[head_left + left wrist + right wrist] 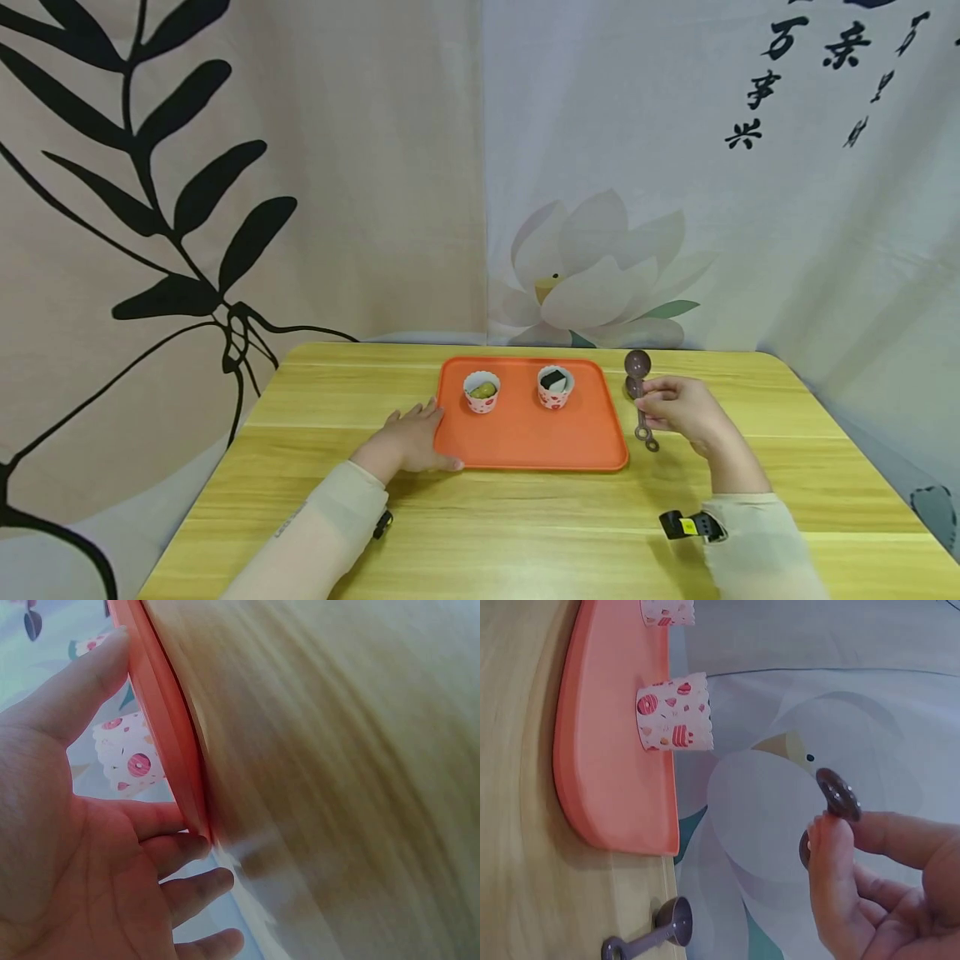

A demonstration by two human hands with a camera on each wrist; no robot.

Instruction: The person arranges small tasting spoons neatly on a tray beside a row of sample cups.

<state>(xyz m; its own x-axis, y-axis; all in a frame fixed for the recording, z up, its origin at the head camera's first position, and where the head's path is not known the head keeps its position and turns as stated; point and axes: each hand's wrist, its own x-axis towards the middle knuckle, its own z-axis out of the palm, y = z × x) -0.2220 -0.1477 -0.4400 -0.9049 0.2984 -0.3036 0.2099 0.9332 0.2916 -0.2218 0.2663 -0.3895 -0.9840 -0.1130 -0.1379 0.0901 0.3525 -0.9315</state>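
Note:
An orange tray (528, 433) lies on the table with two patterned paper cups on it. The left cup (482, 404) holds something yellow-green, the right cup (554, 398) dark and white pieces. At the tray's near left corner my left hand (408, 437) touches its rim, thumb along the front edge and fingers at the left side. To the right of the tray, my right hand (686, 408) pinches a brown measuring spoon (838, 795) by its handle, raised above the table. A second brown measuring spoon (673, 922) lies on the table below that hand, partly overlapped in the head view.
The wood-grain table (525, 533) has its far edge close behind the tray. A curtain (390, 167) with printed leaves, a lotus and characters hangs behind it. Each wrist wears a small black camera band (693, 526).

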